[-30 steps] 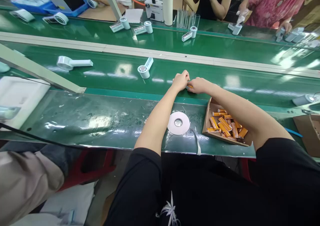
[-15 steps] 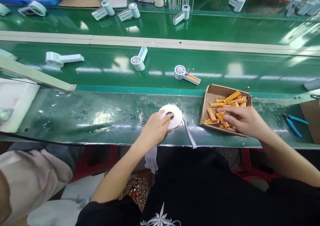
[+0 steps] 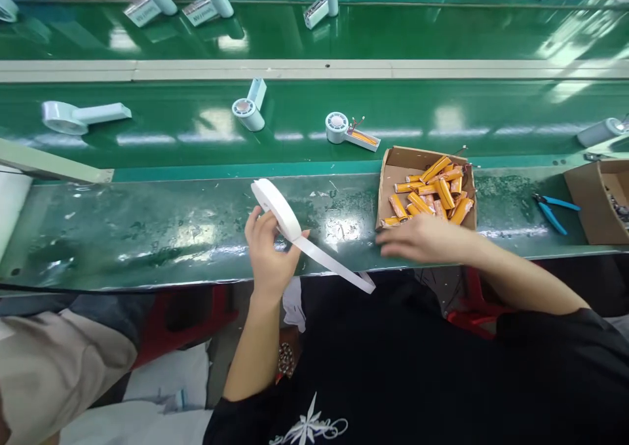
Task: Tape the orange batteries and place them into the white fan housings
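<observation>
My left hand (image 3: 270,255) grips a roll of white tape (image 3: 279,208), tipped up on edge above the bench. From the roll a loose strip (image 3: 334,263) hangs down to the right, past the bench's front edge. My right hand (image 3: 420,238), slightly blurred, is at the near side of a shallow cardboard box (image 3: 388,176), its fingers stretched out to the left with nothing visible in them. Several orange-wrapped cylindrical batteries (image 3: 445,193) lie jumbled in that box, some with thin wires.
Beyond the bench, a green conveyor belt (image 3: 177,117) carries pale blue handheld fan bodies (image 3: 248,113); one fan body (image 3: 338,128) has an orange battery in its handle. Blue-handled cutters (image 3: 550,215) lie at right beside another cardboard box (image 3: 594,202). At left sits another person (image 3: 63,373).
My left hand has lifted the tape roll off the bench and tilted it up. My right hand has moved left and nearer from over the batteries. The view has shifted.
</observation>
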`<action>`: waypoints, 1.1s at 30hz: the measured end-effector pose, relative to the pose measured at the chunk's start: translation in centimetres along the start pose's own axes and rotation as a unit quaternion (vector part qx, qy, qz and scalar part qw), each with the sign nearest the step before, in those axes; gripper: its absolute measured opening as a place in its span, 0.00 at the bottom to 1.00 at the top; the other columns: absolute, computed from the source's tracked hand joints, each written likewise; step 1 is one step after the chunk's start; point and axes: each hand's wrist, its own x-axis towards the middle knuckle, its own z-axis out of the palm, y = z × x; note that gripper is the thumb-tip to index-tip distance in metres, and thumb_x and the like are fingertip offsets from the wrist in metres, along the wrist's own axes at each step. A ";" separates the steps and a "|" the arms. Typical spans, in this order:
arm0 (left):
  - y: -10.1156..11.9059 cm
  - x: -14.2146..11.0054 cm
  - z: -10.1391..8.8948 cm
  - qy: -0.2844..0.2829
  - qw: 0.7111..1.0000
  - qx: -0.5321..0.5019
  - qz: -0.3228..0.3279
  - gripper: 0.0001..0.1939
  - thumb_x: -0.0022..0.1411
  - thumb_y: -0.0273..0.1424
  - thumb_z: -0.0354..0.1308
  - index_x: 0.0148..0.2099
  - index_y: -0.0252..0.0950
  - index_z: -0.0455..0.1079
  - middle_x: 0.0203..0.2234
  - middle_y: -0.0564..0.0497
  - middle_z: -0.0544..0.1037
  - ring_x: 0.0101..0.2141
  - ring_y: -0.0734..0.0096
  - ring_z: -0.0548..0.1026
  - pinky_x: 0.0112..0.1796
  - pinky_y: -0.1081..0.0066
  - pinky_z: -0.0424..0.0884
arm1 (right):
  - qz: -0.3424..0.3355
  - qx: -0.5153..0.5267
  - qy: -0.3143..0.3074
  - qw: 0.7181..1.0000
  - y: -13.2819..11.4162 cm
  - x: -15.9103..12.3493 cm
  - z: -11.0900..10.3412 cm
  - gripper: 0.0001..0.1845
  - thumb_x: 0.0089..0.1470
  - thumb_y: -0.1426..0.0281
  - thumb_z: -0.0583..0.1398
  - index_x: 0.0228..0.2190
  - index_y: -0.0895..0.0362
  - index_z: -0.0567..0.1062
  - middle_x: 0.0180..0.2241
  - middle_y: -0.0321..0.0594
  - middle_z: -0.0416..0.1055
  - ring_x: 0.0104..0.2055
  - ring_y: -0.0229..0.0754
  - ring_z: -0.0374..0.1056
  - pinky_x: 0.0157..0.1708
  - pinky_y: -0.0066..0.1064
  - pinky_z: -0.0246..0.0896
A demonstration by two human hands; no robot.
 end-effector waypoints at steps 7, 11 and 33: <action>2.8 -0.9 2.0 0.028 0.998 -0.002 0.053 0.21 0.71 0.42 0.68 0.61 0.43 0.72 0.56 0.41 0.81 0.70 0.38 0.70 0.68 0.37 0.70 | 0.019 -0.174 -0.042 0.984 7.5 1.5 -2.7 0.26 0.60 0.82 0.59 0.49 0.48 0.89 0.63 0.46 0.79 0.63 0.59 0.72 0.61 0.53 0.72; 3.7 -1.2 2.3 0.009 0.997 -0.006 0.080 0.19 0.72 0.40 0.68 0.61 0.42 0.73 0.56 0.41 0.82 0.69 0.39 0.69 0.68 0.38 0.69 | -0.016 -0.068 -0.003 0.998 7.8 2.0 -2.1 0.19 0.65 0.74 0.60 0.49 0.50 0.88 0.60 0.45 0.82 0.63 0.55 0.74 0.66 0.51 0.70; 7.1 -2.7 1.9 -0.058 0.987 0.059 0.139 0.24 0.67 0.20 0.63 0.61 0.44 0.79 0.55 0.43 0.85 0.70 0.38 0.68 0.59 0.43 0.79 | 0.072 0.317 0.213 0.921 -0.7 -0.1 1.5 0.22 0.70 0.58 0.65 0.62 0.45 0.75 0.62 0.43 0.80 0.61 0.51 0.80 0.56 0.45 0.82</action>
